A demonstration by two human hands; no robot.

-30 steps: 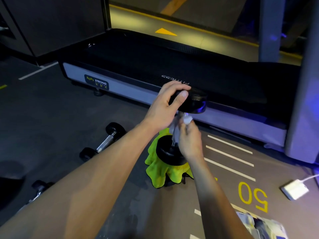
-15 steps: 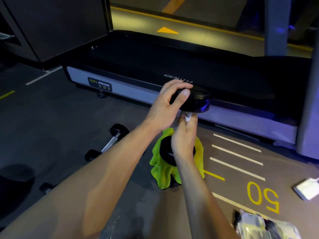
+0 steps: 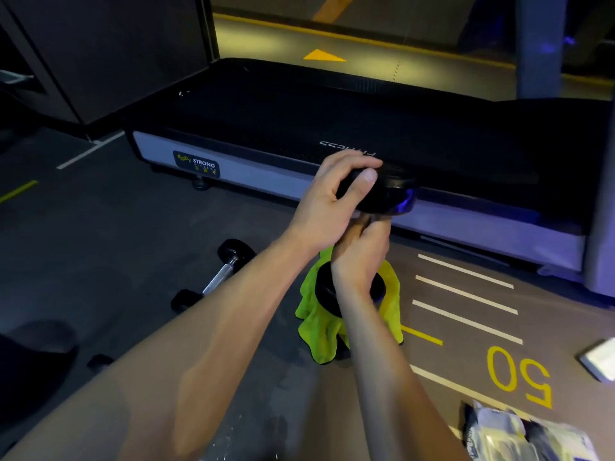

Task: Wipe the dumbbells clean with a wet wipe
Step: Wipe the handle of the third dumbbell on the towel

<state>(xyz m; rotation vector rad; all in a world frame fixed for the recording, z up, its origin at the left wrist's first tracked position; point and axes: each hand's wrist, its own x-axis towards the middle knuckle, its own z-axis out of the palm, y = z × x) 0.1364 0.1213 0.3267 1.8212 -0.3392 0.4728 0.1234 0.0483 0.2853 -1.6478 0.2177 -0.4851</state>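
Dumbbell (image 3: 387,194) stands upright on its lower head on a yellow-green cloth (image 3: 319,331) on the floor, in front of the treadmill (image 3: 266,128). I see my left hand (image 3: 327,204) gripping the top head, and my right hand (image 3: 361,257) curled tight round the handle; the wet wipe is hidden. A second dumbbell (image 3: 219,274) lies nearby on the floor.

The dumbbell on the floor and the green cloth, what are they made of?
The spare dumbbell looks like it has a shiny metal bar, which glints silver, and matte black ends, probably rubber-coated. The green cloth looks like soft, fuzzy fabric, perhaps microfibre, since it lies in loose folds.
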